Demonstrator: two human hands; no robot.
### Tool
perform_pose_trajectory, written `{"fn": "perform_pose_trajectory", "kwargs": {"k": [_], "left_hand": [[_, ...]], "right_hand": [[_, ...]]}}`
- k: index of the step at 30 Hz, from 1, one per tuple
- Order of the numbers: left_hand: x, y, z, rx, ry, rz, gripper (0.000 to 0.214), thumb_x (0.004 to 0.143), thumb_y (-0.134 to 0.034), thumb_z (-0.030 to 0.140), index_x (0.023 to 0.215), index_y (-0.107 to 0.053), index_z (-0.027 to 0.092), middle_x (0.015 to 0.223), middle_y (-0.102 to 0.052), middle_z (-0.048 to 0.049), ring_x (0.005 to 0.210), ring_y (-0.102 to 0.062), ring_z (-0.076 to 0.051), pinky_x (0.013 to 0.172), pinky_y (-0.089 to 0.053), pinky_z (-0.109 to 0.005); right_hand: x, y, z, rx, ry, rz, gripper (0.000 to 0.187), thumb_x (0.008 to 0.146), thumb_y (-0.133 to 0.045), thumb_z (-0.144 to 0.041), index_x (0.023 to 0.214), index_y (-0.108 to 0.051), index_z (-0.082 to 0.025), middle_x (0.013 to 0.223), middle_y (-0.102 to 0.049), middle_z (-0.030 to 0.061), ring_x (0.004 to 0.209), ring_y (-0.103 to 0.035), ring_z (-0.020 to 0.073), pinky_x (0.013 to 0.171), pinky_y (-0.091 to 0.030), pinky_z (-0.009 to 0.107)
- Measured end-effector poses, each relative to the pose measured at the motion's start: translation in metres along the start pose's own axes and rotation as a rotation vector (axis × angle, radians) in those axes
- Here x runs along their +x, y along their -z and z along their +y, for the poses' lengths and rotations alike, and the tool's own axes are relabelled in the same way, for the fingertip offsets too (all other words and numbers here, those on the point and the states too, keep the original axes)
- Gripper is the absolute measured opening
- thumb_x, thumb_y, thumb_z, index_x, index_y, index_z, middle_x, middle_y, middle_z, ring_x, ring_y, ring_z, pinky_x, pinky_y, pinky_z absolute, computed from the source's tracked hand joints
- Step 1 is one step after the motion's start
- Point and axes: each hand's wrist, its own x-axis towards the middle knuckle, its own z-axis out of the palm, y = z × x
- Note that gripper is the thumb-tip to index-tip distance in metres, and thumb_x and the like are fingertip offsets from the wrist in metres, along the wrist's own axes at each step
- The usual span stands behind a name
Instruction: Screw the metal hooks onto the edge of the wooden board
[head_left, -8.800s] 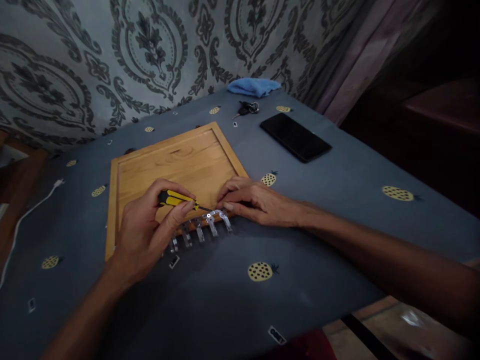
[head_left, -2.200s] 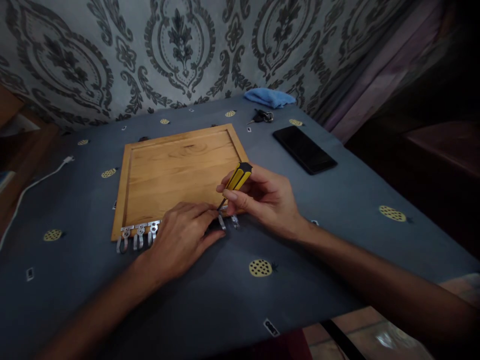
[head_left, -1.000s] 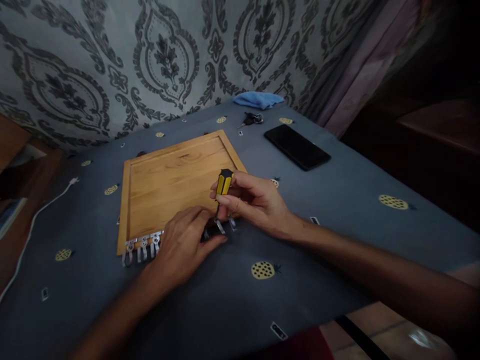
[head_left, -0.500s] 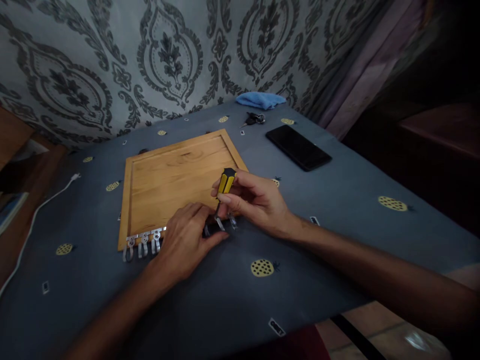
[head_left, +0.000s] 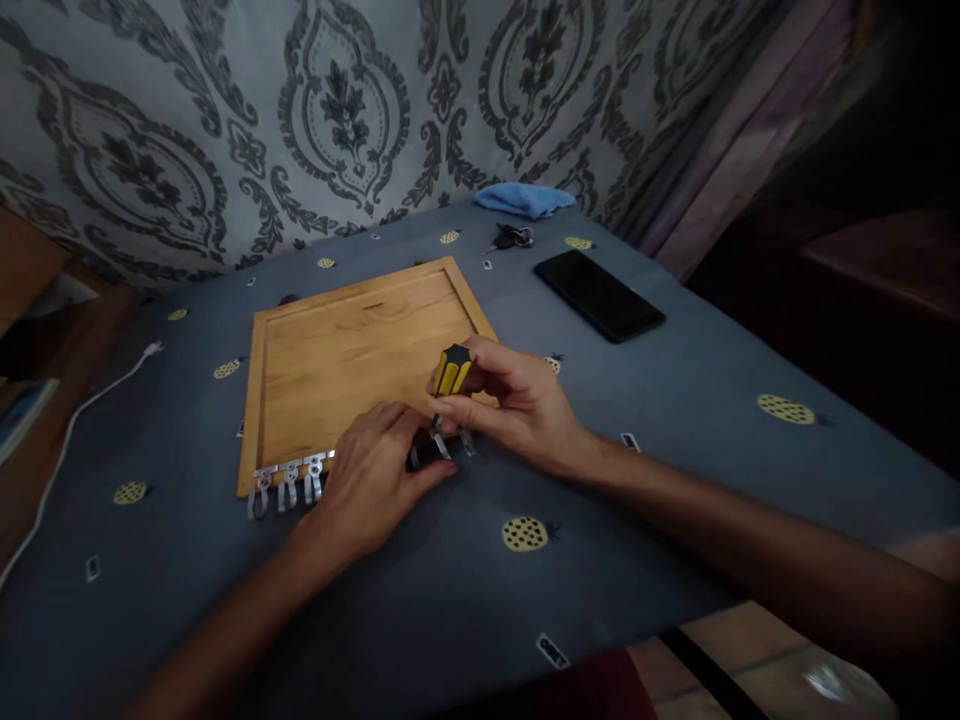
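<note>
A framed wooden board (head_left: 360, 350) lies flat on the table, with a metal hook rail (head_left: 291, 467) along its near edge. My left hand (head_left: 375, 470) rests over the middle of that rail, fingers on top and thumb stretched along the near side, gripping it against the board. Between thumb and fingers, my right hand (head_left: 525, 405) holds a small screwdriver (head_left: 452, 372) with a yellow and black handle. The screwdriver stands nearly upright, its shaft pointing down at a hook near the rail's right part. The tip is hidden by my fingers and the hooks.
A black phone (head_left: 598, 295) lies right of the board. Keys (head_left: 512, 238) and a folded blue cloth (head_left: 525, 199) sit toward the back by the patterned curtain (head_left: 345, 110). A white cable (head_left: 82, 410) runs down the left side. The tablecloth (head_left: 637, 510) has pineapple prints.
The screwdriver handle has turned and tilted slightly within my right fingers. My left hand keeps its place on the hook rail. The view has shifted a little.
</note>
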Motion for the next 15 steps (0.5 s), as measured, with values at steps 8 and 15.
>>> {"fn": "perform_pose_trajectory", "kwargs": {"k": [8, 15], "left_hand": [[0.001, 0.001, 0.000, 0.011, -0.012, -0.006, 0.028, 0.087, -0.073, 0.039, 0.102, -0.064, 0.017, 0.104, -0.071, -0.0084, 0.102, -0.067, -0.030, 0.091, -0.055, -0.050], [0.000, -0.002, -0.004, 0.023, -0.044, 0.038, 0.030, 0.088, -0.071, 0.043, 0.105, -0.064, 0.020, 0.106, -0.071, -0.0070, 0.101, -0.067, -0.027, 0.090, -0.056, -0.046]], "right_hand": [[0.014, 0.008, -0.015, -0.069, -0.002, -0.235, 0.021, 0.096, -0.065, -0.036, 0.089, -0.057, -0.018, 0.081, -0.055, -0.0027, 0.068, -0.059, 0.0077, 0.058, -0.048, 0.019], [0.014, 0.008, -0.015, -0.018, -0.064, -0.242, 0.026, 0.093, -0.069, -0.040, 0.091, -0.056, -0.018, 0.072, -0.056, -0.0043, 0.062, -0.060, 0.0092, 0.054, -0.047, 0.020]]}}
